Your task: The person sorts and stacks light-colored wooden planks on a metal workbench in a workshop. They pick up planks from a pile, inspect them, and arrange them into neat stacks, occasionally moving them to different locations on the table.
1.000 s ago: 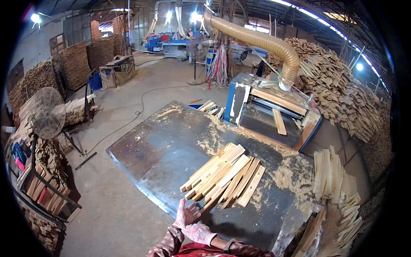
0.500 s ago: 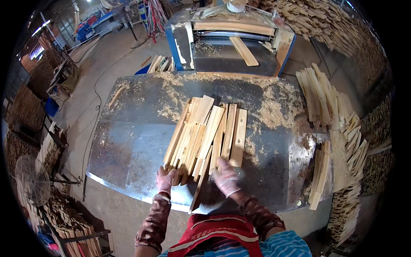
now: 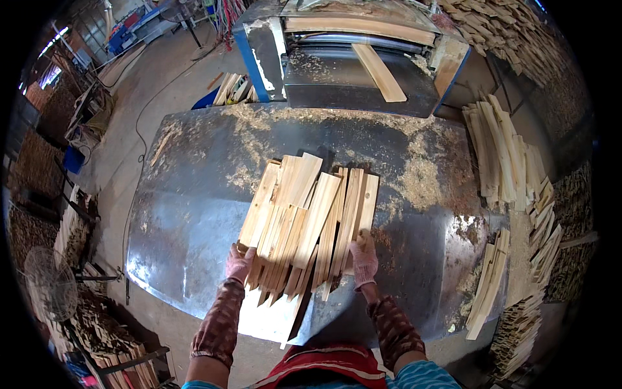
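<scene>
A loose bundle of pale wooden slats lies near the middle of the metal table, with uneven near ends fanned towards me. My gloved left hand is closed on the near end of the leftmost slats. At the opposite side of the bundle, my gloved right hand grips the outer right slat near its lower end, fingers partly hidden. Two shorter boards rest on top of the others. One thin slat sticks out of the bundle towards the table's front edge.
Beyond the table stands a planer-like machine with a single board on its bed. Wood shavings litter the tabletop. Several slats lie along the right edge, beside stacked wood. A fan stands at left.
My right hand has moved right and closed on the bundle's outer slat. The left boards now lie flatter and wider, and the bundle sits slightly nearer me. The view has shifted a little.
</scene>
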A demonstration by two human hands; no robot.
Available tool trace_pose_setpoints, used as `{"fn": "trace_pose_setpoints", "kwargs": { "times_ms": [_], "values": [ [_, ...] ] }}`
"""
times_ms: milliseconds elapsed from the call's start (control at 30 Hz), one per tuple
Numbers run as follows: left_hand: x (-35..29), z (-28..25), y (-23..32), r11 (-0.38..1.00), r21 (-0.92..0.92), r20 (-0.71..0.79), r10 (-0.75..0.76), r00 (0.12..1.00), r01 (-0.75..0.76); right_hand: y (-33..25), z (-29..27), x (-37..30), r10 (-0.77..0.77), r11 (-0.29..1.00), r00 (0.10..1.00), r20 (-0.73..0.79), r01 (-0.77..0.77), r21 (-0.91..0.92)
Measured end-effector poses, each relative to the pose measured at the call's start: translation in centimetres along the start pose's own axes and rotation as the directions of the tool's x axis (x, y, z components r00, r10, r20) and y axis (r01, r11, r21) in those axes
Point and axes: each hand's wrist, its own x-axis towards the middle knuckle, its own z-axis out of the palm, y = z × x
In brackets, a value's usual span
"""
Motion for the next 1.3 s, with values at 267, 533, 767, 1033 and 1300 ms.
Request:
{"fn": "trace_pose_setpoints", "kwargs": {
  "times_ms": [267,533,767,1033,1300],
  "values": [
    [-2.9,0.8,0.6,0.975,-0.093,0.019,-0.2,0.98,0.201,-12.2,-1.3,3.2,0.019,0.995,0.986,0.166,-0.003,-0.095],
    [-2.5,-0.2,4.7,0.998,-0.036,-0.179,0.041,0.983,-0.049,-14.6,8.9,1.2,-0.232,0.674,0.891,0.39,0.437,-0.596],
    [5.0,0.3,18.4,0.972,-0.084,0.035,0.223,0.974,-0.219,-13.6,6.1,1.7,-0.13,0.837,0.972,0.194,0.212,-0.505],
    [5.9,2.7,22.5,0.913,0.146,-0.139,0.399,0.906,-0.38,-10.4,3.0,-2.4,-0.04,0.707,0.987,0.158,0.14,-0.694],
    [5.1,1.4,23.1,0.742,-0.084,-0.063,0.662,0.747,-0.665,-9.7,0.8,-4.5,0.35,0.923,0.926,0.138,-0.316,-0.221]
  ]
}}
